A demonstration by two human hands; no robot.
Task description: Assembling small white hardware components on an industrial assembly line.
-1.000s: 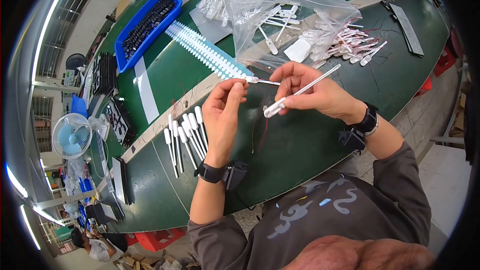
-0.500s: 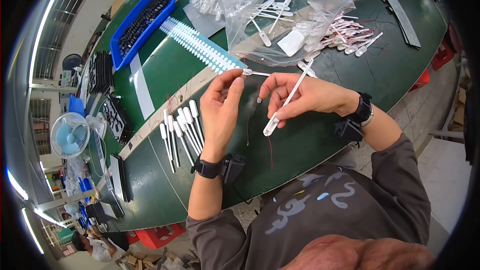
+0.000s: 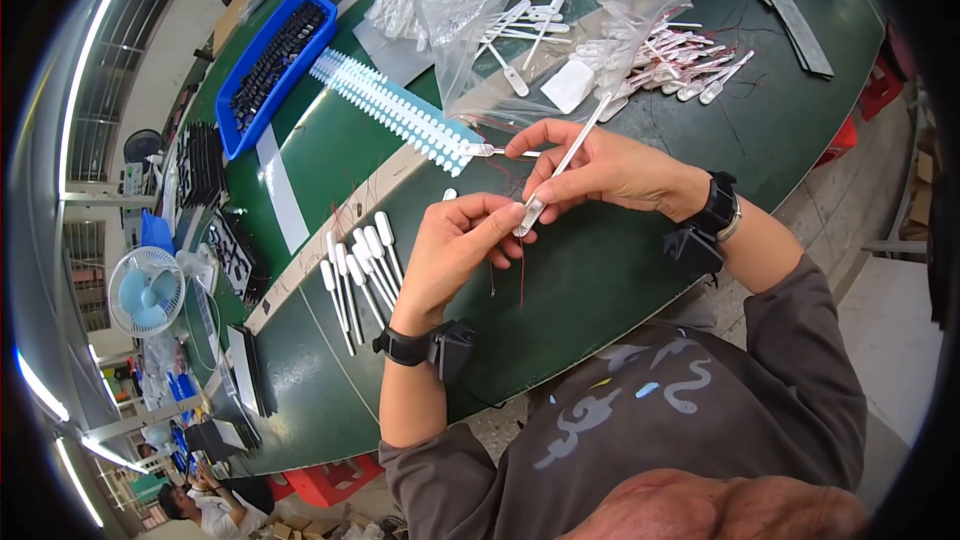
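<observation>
A long white plastic stick [image 3: 572,155] with a hollow, rounded end is held slantwise over the table, that end lowest. My right hand [image 3: 620,172] grips its stem between thumb and fingers. At the hollow end, my left hand [image 3: 462,245] pinches it with thumb and forefinger. A thin red wire [image 3: 522,275] dangles below the end; what lies inside the hollow is hidden by the fingertips. Just beyond my hands, another white stick [image 3: 484,150] lies beside a light-blue sheet of white die-cut pieces [image 3: 400,112]. Left of my left hand is a row of several white sticks [image 3: 365,262].
A clear plastic bag [image 3: 450,30] spills white sticks across the far table, beside a pile of red-wired sticks [image 3: 690,65]. A blue tray [image 3: 228,135] of small black parts stands at far left. A fan [image 3: 146,290] is at left. A dark flat strip [image 3: 795,25] lies far right.
My left hand has come down and right from the blue sheet to the stick's hollow end. The right hand has raised the stick slightly and brought it left.
</observation>
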